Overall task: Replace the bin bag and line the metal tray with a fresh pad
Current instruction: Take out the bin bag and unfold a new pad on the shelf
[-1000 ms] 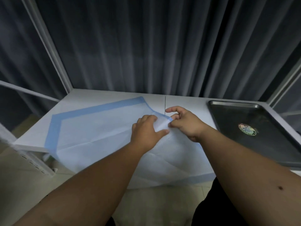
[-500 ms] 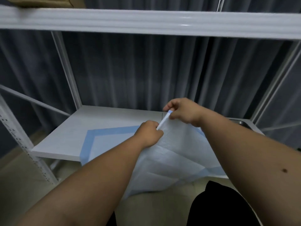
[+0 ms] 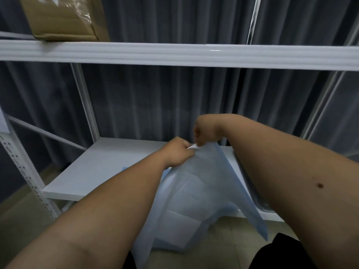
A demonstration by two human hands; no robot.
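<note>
We see 2 hands at centre, left hand [image 3: 177, 152] just beside right hand [image 3: 206, 131] | pad [image 3: 194, 195] hangs below them, before the shelf [image 3: 108, 164] | tray [image 3: 250, 183] on shelf, right | box [image 3: 62, 18] on upper shelf [image 3: 174, 53], left | curtain [image 3: 174, 103] behind

Dim, cool light over everything here, and a dark grey curtain [image 3: 174, 105] hangs in long vertical folds right across the back. In front of it stands a white metal shelving rack [image 3: 83, 98], its perforated front upright [image 3: 25, 171] down at the left with a diagonal brace behind it. A thick white upper shelf beam [image 3: 174, 54] cuts straight across the top, and a brown cardboard box [image 3: 62, 18] with a shiny taped flap sits on it at upper left. Below, the white lower shelf [image 3: 101, 167] stretches back to the curtain. Underneath and in front, pale beige floor tiles [image 3: 229, 241].
</note>
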